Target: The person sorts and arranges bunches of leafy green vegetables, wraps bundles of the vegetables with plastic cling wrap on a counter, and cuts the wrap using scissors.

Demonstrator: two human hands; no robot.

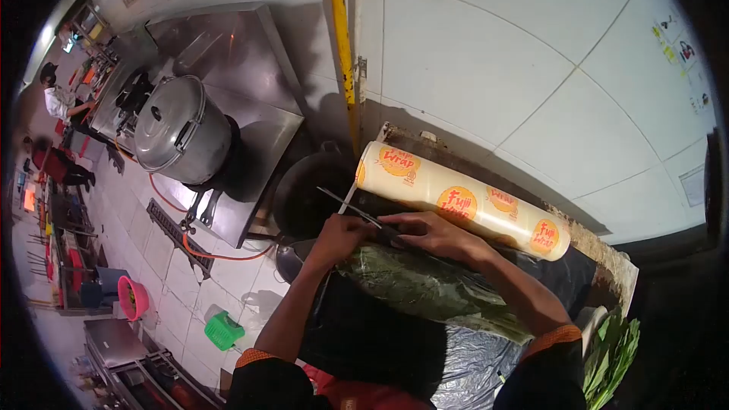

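A long bundle of green leaves in clear plastic wrap [425,285] lies slantwise on black plastic in front of me. At its upper left end, my left hand [339,241] is closed, fingertips bent in beside the leaves. My right hand [437,234] is closed too, its thumb and fingers pinched together at the same end. A thin metal strip, like a blade [349,206], slants over the left fingers, its lower end at the right fingertips. Whatever else is pinched there is hidden. Just beyond the right hand lies a big printed roll of plastic wrap [474,201].
A large lidded aluminium pot [186,133] stands on the steel stove [266,121] at left. A dark wok [300,197] is near my left hand. Green leaves [613,357] lie at lower right. Green [224,330] and pink baskets [132,298] stand on the floor; two people are far left.
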